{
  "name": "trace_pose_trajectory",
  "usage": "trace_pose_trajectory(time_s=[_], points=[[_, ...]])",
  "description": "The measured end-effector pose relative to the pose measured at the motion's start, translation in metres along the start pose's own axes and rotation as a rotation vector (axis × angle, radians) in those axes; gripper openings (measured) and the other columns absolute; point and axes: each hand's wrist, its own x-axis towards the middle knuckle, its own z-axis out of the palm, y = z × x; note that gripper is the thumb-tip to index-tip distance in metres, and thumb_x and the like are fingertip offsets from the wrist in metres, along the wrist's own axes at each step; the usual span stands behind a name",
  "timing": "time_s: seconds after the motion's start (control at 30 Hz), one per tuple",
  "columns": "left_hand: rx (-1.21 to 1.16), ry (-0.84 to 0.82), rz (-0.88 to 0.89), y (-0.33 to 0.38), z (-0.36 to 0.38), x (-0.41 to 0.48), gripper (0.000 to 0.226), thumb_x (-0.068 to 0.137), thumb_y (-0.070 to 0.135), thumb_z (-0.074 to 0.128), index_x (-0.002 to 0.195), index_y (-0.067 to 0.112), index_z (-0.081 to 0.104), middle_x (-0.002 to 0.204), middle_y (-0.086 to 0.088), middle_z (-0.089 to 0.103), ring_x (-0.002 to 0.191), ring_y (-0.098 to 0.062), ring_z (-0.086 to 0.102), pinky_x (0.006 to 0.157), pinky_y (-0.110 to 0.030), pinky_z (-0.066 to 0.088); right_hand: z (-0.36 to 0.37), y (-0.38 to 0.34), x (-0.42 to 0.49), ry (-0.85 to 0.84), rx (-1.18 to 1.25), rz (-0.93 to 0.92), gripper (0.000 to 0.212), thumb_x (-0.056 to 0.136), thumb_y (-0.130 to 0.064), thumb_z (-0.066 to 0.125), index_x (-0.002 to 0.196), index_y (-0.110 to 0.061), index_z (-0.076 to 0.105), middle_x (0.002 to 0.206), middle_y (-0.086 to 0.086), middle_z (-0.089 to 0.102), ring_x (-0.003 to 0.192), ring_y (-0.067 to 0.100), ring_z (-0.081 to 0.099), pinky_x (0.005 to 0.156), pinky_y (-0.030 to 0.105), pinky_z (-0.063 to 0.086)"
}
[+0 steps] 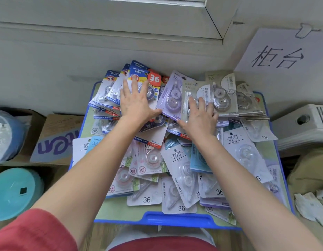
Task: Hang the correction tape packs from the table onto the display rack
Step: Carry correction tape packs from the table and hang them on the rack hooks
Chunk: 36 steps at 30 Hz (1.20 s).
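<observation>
Several correction tape packs lie heaped on a small table with a blue rim. At the far left is a fanned stack of blue packs; my left hand rests flat on it with fingers spread. A lilac pack lies between my hands. My right hand presses with straight fingers on a grey-beige pack, next to a stack of similar grey packs. White packs marked 36 cover the near part. No display rack is in view.
A wall and window sill rise right behind the table. A paper sign is taped at the upper right. Cardboard boxes and teal lids sit on the left. A white appliance and crumpled paper are on the right.
</observation>
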Motion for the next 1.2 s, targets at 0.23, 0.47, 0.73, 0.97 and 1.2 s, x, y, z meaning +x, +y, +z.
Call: trace_pose_trajectory(time_s=[0.23, 0.47, 0.73, 0.97, 1.2], points=[[-0.006, -0.030, -0.008, -0.004, -0.001, -0.009, 0.112, 0.070, 0.068, 0.067, 0.152, 0.024, 0.004, 0.160, -0.008, -0.007, 0.145, -0.040, -0.005, 0.117, -0.046, 0.005, -0.004, -0.006, -0.004, -0.027, -0.013, 0.035, 0.088, 0.082, -0.043, 0.068, 0.149, -0.026, 0.015, 0.155, 0.007, 0.018, 0.137, 0.046, 0.014, 0.109, 0.051, 0.023], [0.020, 0.017, -0.031, -0.006, 0.000, -0.019, 0.105, 0.074, 0.066, 0.065, 0.152, 0.025, 0.005, 0.160, -0.009, -0.006, 0.145, -0.040, -0.002, 0.117, -0.047, 0.006, -0.006, -0.003, -0.008, 0.021, 0.037, -0.015, 0.087, 0.079, -0.036, 0.072, 0.148, -0.026, 0.020, 0.154, 0.005, 0.020, 0.130, 0.040, 0.027, 0.105, 0.047, 0.027], [-0.024, 0.085, -0.071, -0.010, -0.007, -0.040, 0.100, 0.076, 0.058, 0.067, 0.151, 0.027, 0.009, 0.160, -0.006, -0.007, 0.145, -0.038, -0.003, 0.117, -0.045, 0.007, -0.015, -0.003, -0.021, 0.098, 0.166, -0.074, 0.081, 0.079, -0.034, 0.067, 0.147, -0.028, 0.023, 0.150, 0.002, 0.024, 0.126, 0.037, 0.029, 0.100, 0.047, 0.034], [-0.137, 0.126, -0.025, -0.016, -0.001, -0.067, 0.104, 0.074, 0.056, 0.069, 0.152, 0.030, 0.005, 0.161, -0.005, -0.005, 0.145, -0.037, -0.003, 0.117, -0.045, 0.006, -0.012, -0.012, -0.047, 0.087, 0.272, -0.071, 0.083, 0.081, -0.033, 0.066, 0.149, -0.028, 0.020, 0.149, 0.004, 0.025, 0.126, 0.038, 0.030, 0.103, 0.049, 0.035], [-0.186, 0.099, 0.114, -0.018, 0.009, -0.096, 0.102, 0.076, 0.052, 0.069, 0.152, 0.030, 0.004, 0.160, -0.004, -0.005, 0.145, -0.036, -0.001, 0.117, -0.044, 0.007, 0.001, -0.015, -0.097, 0.153, 0.353, 0.015, 0.084, 0.079, -0.032, 0.065, 0.150, -0.027, 0.020, 0.145, 0.007, 0.029, 0.126, 0.036, 0.033, 0.104, 0.047, 0.033]])
